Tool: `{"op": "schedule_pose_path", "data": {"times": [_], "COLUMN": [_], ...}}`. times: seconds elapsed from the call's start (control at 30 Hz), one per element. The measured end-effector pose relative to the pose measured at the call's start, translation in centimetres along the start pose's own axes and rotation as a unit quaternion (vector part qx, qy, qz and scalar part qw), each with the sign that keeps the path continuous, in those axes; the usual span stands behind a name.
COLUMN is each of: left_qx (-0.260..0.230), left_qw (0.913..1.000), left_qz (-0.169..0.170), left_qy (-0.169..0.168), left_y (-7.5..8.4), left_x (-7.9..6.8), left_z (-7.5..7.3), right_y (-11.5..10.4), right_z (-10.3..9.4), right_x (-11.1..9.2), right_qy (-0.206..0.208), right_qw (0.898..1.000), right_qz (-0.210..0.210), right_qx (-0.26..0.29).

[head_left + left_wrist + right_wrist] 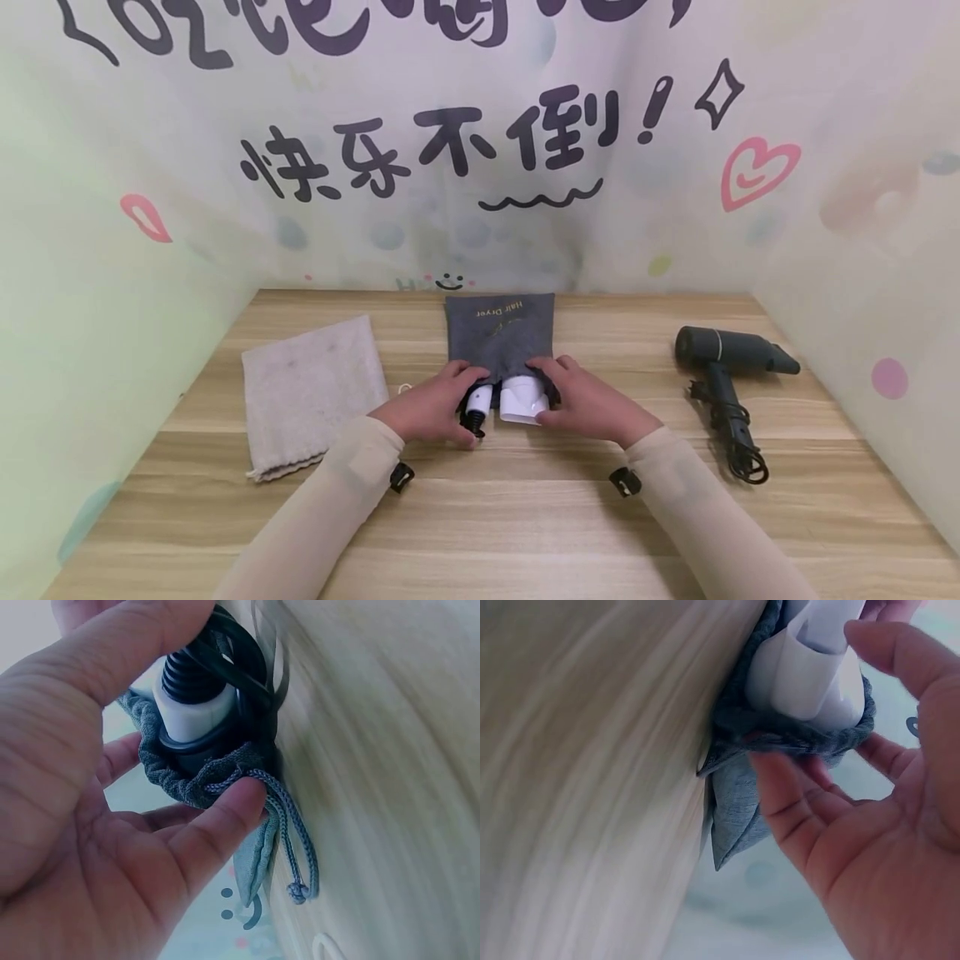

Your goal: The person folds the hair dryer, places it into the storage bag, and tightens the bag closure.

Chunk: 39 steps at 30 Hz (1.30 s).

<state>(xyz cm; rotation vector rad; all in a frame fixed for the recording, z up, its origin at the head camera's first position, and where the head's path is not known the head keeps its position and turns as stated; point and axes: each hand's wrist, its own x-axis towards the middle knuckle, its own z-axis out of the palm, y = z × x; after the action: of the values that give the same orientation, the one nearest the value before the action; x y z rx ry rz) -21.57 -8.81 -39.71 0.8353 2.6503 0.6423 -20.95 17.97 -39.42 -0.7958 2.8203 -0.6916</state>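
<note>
1. Wooden-look table: pale, streaked grain; supports everything below.
2. Beige cloth, left side: towel-like nap, laid flat, frilled near edge; soft and limp, I judge.
3. Dark dryer, right side: matt, tapering barrel, cord wrapped about its handle.
4. Grey pouch, far-centre of table: woven fabric, gold lettering, gathered mouth facing the person. Estimate: the pouch itself light and floppy, contents stiff and heavier; best held by the rim from both sides.
5. Left hand and right hand: apart, one each side of the mouth, fingers curled about the rim; right thumb at the white nozzle.
6. White nozzle, protruding from the mouth: smooth, flattened, probably slippery hard plastic.
7. White handle end, beside it: rounded, with ribbed black cord sleeve.
8. Drawcord: braided, knotted, hanging loose.
</note>
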Motion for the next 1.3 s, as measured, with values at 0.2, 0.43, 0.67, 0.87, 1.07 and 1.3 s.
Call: {"op": "schedule_pose_path", "data": {"times": [0.2, 0.43, 0.67, 0.87, 1.07, 1.3], "left_qx": [0.009, 0.003, -0.01, 0.0, 0.01, 0.016], "left_qw": [0.9999, 0.9998, 0.9989, 0.9982, 0.998, 0.9972], "left_qz": [0.002, 0.007, 0.015, 0.026, 0.037, 0.044], "left_qy": [0.008, 0.02, 0.043, 0.054, 0.05, 0.058], "left_y": [0.0, -0.3, -0.4, -0.5, -0.5, -0.3], "left_x": [0.0, 0.0, -0.1, -0.1, -0.1, 0.0], "left_z": [0.1, 0.2, 0.1, -0.1, -0.2, -0.2], "right_y": [0.1, 0.6, 0.5, 0.5, 0.2, 0.1], "right_z": [0.0, 0.5, 0.8, 1.0, 0.7, 0.5], "right_x": [-0.1, 0.0, 0.3, 0.5, 0.7, 0.7], "right_qy": [-0.011, -0.004, 0.041, 0.076, 0.08, 0.078], "right_qw": [1.0, 0.998, 0.995, 0.99, 0.99, 0.994], "right_qz": [-0.013, -0.049, -0.052, -0.051, -0.055, -0.043], "right_qx": [-0.015, -0.04, -0.077, -0.104, -0.103, -0.056]}}
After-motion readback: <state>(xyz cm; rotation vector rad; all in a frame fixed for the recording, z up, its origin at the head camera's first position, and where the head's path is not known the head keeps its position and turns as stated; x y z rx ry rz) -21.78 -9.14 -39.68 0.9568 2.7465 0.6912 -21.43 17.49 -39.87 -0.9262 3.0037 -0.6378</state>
